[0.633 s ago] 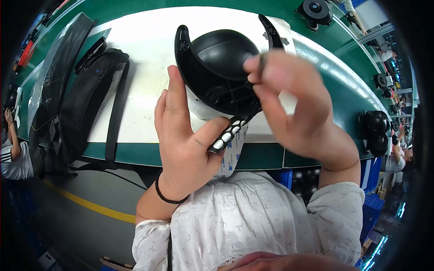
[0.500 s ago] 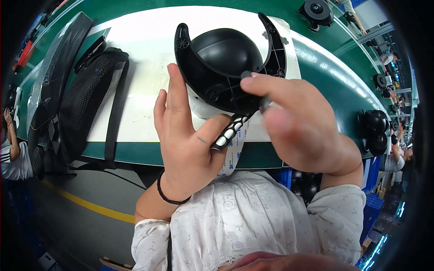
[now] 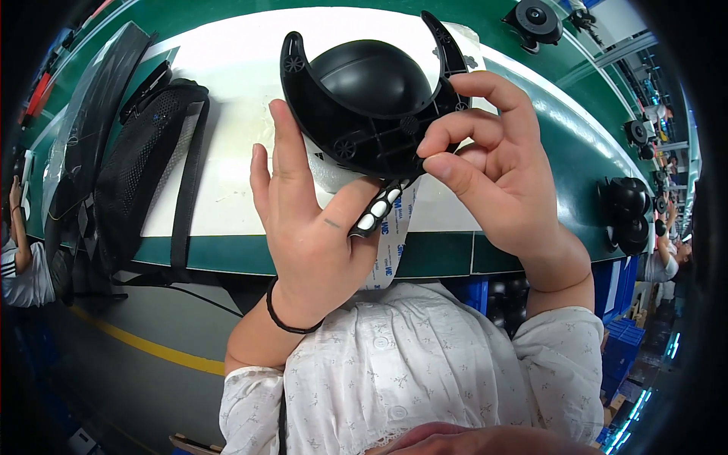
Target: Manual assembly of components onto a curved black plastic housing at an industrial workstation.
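A glossy black dome (image 3: 375, 76) sits within a black plastic crescent-shaped part (image 3: 364, 144), whose two horns point away from me. A small round dark pad (image 3: 409, 124) shows on the middle of the crescent. My left hand (image 3: 303, 227) lies along the crescent's left side, two fingers stretched up. Its thumb side grips a black strip with white ovals (image 3: 377, 212). Pale backing tape with blue print (image 3: 390, 246) hangs below the strip. At the crescent's lower right edge, my right hand (image 3: 500, 167) has thumb and fingertip pinched together. Whatever they hold is too small to make out.
A white sheet (image 3: 227, 182) covers part of the green table (image 3: 523, 114). Left lies a black mesh bag (image 3: 152, 152) with a strap, beside plastic-wrapped black material (image 3: 91, 114). Black rounded units stand at the far right (image 3: 533, 21) and right edge (image 3: 629, 201). Other people sit at both sides.
My right hand has drawn back from the round pad to the crescent's lower right edge, its fingers now pinched. The black part has shifted slightly up and left.
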A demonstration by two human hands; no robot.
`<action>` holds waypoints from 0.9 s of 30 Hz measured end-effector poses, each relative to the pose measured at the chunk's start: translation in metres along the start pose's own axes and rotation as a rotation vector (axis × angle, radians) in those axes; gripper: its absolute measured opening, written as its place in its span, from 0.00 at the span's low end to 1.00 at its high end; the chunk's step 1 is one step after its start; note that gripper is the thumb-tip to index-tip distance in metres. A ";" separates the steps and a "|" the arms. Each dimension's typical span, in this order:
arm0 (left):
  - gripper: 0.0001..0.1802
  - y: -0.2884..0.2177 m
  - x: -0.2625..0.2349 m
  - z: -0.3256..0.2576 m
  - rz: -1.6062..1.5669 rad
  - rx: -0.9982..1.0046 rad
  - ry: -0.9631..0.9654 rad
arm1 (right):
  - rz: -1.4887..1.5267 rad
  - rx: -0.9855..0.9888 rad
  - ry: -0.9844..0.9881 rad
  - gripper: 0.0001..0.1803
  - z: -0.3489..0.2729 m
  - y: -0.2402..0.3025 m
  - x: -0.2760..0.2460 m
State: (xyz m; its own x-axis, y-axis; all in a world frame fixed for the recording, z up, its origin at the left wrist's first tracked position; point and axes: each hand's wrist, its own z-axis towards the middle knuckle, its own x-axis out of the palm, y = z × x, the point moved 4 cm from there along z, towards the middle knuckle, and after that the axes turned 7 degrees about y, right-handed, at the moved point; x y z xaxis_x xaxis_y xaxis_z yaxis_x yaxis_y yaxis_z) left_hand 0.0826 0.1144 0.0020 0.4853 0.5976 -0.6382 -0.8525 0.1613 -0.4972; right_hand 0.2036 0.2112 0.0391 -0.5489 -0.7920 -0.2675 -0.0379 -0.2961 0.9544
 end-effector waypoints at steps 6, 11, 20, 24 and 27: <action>0.17 0.002 0.003 0.000 -0.005 -0.003 -0.014 | -0.230 -0.123 -0.047 0.29 -0.008 -0.003 0.003; 0.11 -0.001 -0.001 0.000 0.013 -0.019 0.014 | -0.723 -0.527 0.062 0.30 -0.023 -0.010 0.006; 0.09 0.001 0.002 -0.001 -0.021 -0.028 -0.012 | -0.532 -0.258 -0.238 0.10 -0.006 -0.004 -0.044; 0.09 0.001 0.003 -0.001 -0.055 -0.026 -0.015 | -0.465 -0.271 -0.087 0.06 0.006 -0.010 -0.040; 0.09 0.001 0.002 0.000 -0.045 -0.029 0.000 | -0.503 -0.264 -0.111 0.07 0.007 -0.012 -0.042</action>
State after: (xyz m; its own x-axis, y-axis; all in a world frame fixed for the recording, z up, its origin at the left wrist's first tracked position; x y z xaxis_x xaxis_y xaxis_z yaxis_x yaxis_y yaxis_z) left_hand 0.0827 0.1155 -0.0003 0.5233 0.5903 -0.6146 -0.8236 0.1652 -0.5425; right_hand 0.2207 0.2517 0.0398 -0.6023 -0.4627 -0.6505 -0.1152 -0.7560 0.6443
